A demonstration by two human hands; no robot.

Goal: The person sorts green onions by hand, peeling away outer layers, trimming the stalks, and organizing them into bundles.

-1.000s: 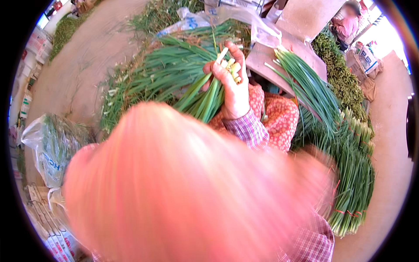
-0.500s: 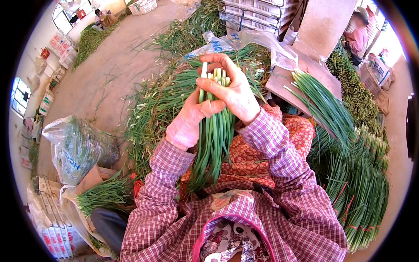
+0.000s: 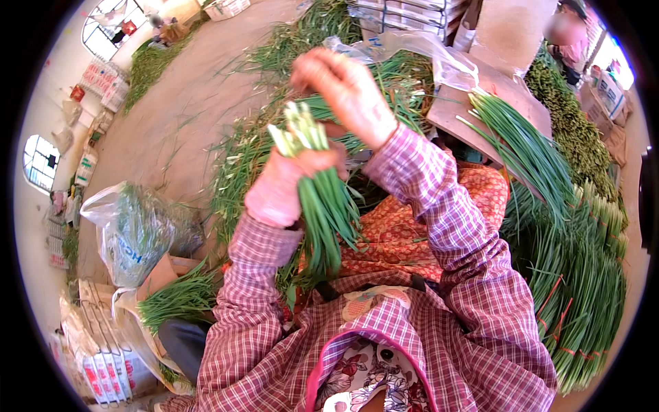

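Observation:
My left hand [image 3: 278, 182] is closed around a bunch of garlic chives [image 3: 324, 209]. The pale cut ends stick up above the fist, and the green leaves hang down toward my lap. Just above and to the right of those ends is my right hand [image 3: 350, 93], apart from the bunch. Its fingers are smeared by motion, so whether it grips anything does not show. Beyond the hands, loose green leaves and trimmings [image 3: 237, 161] lie heaped on the floor.
At the right, loose chives [image 3: 518, 141] lie on a board [image 3: 449, 113], and red-banded bundles [image 3: 580, 295] are stacked nearer. Clear plastic [image 3: 405, 42] drapes by white crates [image 3: 412, 15]. A filled plastic bag [image 3: 130, 237] and more chives [image 3: 178, 299] sit left. Other people [image 3: 571, 44] work farther off.
My right hand has left the pale ends and moved up and away. The left hand has shifted left with the bunch, which now tilts left at its top.

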